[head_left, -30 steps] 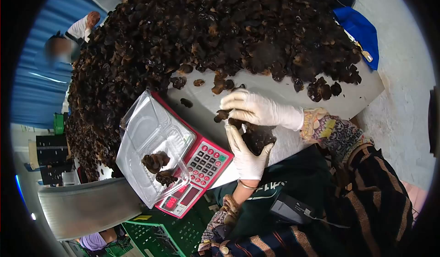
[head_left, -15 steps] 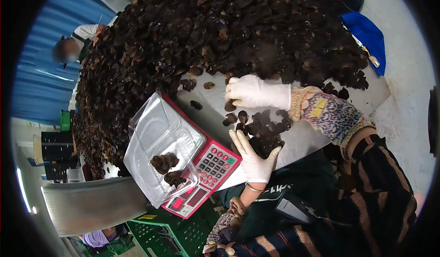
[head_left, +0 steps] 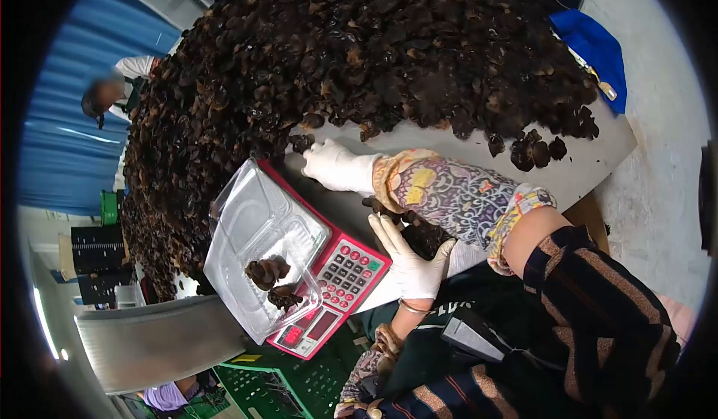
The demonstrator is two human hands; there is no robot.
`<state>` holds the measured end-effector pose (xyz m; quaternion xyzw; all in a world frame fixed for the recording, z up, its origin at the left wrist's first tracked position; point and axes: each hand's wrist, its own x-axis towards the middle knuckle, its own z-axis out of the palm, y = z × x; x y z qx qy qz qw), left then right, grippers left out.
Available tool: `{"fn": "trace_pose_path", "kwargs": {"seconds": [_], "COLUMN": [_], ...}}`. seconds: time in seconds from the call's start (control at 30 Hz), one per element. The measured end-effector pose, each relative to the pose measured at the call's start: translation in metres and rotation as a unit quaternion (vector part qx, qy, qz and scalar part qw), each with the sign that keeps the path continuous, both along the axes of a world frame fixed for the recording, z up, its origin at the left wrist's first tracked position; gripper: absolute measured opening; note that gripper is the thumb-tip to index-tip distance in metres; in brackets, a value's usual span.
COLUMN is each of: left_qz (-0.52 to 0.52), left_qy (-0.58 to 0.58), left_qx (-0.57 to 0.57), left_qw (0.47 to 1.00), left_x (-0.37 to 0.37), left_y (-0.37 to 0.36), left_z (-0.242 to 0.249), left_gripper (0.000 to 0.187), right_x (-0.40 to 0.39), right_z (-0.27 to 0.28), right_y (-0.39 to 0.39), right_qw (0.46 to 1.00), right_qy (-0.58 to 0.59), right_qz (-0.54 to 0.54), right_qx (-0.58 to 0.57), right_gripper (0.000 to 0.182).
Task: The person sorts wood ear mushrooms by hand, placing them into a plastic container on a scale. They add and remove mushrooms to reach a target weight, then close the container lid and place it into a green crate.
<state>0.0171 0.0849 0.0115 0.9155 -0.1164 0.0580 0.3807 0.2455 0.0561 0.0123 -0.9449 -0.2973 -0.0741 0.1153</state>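
Note:
My left hand (head_left: 415, 269), in a white glove, is at the near table edge. Its fingers and thumb are spread around a clump of dark wood ear mushrooms (head_left: 425, 239). Across the bare metal reaches my right hand (head_left: 329, 166), also gloved, its fingers curled down onto the table. A single wood ear (head_left: 301, 142) lies beside its knuckles; whatever is under the fingers is hidden. Left of both hands stands a red scale (head_left: 345, 273) with a keypad. On it sits a clear plastic container (head_left: 254, 217) with a few wood ears (head_left: 268, 272) inside.
A huge heap of wood ears (head_left: 389, 53) covers most of the table (head_left: 591, 157). A blue cloth (head_left: 598, 53) lies at the right corner. Below the scale are green crates (head_left: 262, 385). Another person (head_left: 112, 94) is beyond the heap at the left.
My right hand has moved left across the table toward the scale, and its sleeve now covers part of the loose wood ears. The left hand has stayed around its clump.

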Motion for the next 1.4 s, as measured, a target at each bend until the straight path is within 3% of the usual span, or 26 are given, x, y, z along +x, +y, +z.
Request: {"fn": "trace_pose_path", "kwargs": {"seconds": [0.03,0.07,0.1,0.13,0.17,0.2,0.27,0.37,0.43,0.5,0.6,0.73,0.83,0.93,1.03,1.07,1.17,1.3,1.37,1.4], "left_qz": [-0.001,-0.001,0.002,0.002,0.002,0.003,0.006,0.008,0.01,0.016,0.018,0.009,-0.008,-0.019,-0.008,-0.01,0.026,0.029,0.044,0.044], "left_qy": [-0.002,-0.004,-0.005,0.001,0.006,0.01,0.02,0.032,0.029,0.034,0.039,0.037,0.036,0.043,0.068,0.064,0.052,0.02,-0.009,-0.004], "left_qx": [-0.002,-0.005,-0.01,-0.007,-0.005,-0.003,-0.015,-0.012,0.005,0.008,0.003,-0.008,0.003,0.007,0.01,-0.007,-0.002,-0.035,-0.05,-0.06], "left_qw": [1.0,1.0,1.0,1.0,1.0,1.0,1.0,0.999,1.0,0.999,0.999,0.999,0.999,0.999,0.998,0.998,0.998,0.999,0.998,0.997], "left_x": [0.0,0.0,0.0,-0.001,-0.001,0.0,0.001,0.001,0.001,0.001,0.006,0.01,0.011,0.009,0.01,0.01,0.01,0.013,0.012,0.01], "left_y": [0.0,0.0,-0.001,-0.002,-0.002,-0.002,-0.002,-0.002,-0.002,-0.003,-0.008,-0.008,-0.004,-0.003,-0.003,-0.002,-0.006,-0.003,-0.008,-0.009], "left_z": [0.0,0.001,0.001,0.002,0.005,0.006,0.007,0.008,0.008,0.009,0.011,0.012,0.008,0.007,0.004,0.001,0.002,-0.007,-0.016,-0.018], "left_gripper": [0.126,0.126,0.126,0.127,0.127,0.128,0.127,0.128,0.128,0.13,0.133,0.136,0.14,0.14,0.145,0.144,0.143,0.13,0.113,0.109], "right_x": [0.009,-0.003,-0.019,-0.034,-0.027,-0.041,-0.069,-0.098,-0.102,-0.105,-0.126,-0.148,-0.142,-0.135,-0.114,-0.11,-0.114,-0.142,-0.16,-0.17], "right_z": [-0.019,0.002,0.022,0.034,0.005,0.016,0.039,0.05,0.038,0.011,-0.006,0.007,0.005,0.008,0.001,0.0,0.023,0.035,0.031,0.024], "right_y": [0.008,-0.005,-0.027,-0.046,-0.059,-0.075,-0.108,-0.15,-0.171,-0.182,-0.17,-0.138,-0.13,-0.118,-0.105,-0.101,-0.112,-0.133,-0.141,-0.141], "right_qw": [1.0,0.97,0.872,0.712,0.885,0.881,0.872,0.863,0.9,0.95,0.935,0.889,0.9,0.943,0.964,0.954,0.936,0.946,0.943,0.964], "right_qy": [-0.022,0.189,0.387,0.559,0.369,0.385,0.417,0.35,0.236,0.093,0.109,0.172,0.129,0.03,0.069,0.069,0.235,0.225,0.2,0.171], "right_qz": [0.018,-0.025,-0.066,-0.102,0.127,0.14,0.168,0.181,0.088,-0.001,-0.043,-0.01,-0.003,-0.056,-0.058,-0.033,0.033,0.056,0.071,0.052], "right_qx": [-0.006,0.151,0.294,0.414,0.255,0.235,0.195,0.317,0.355,0.297,0.334,0.425,0.416,0.326,0.25,0.289,0.261,0.227,0.256,0.196], "right_gripper": [0.015,0.011,0.009,0.012,0.01,0.009,0.025,0.03,0.028,0.032,0.034,0.03,0.033,0.041,0.049,0.05,0.048,0.049,0.058,0.066]}}
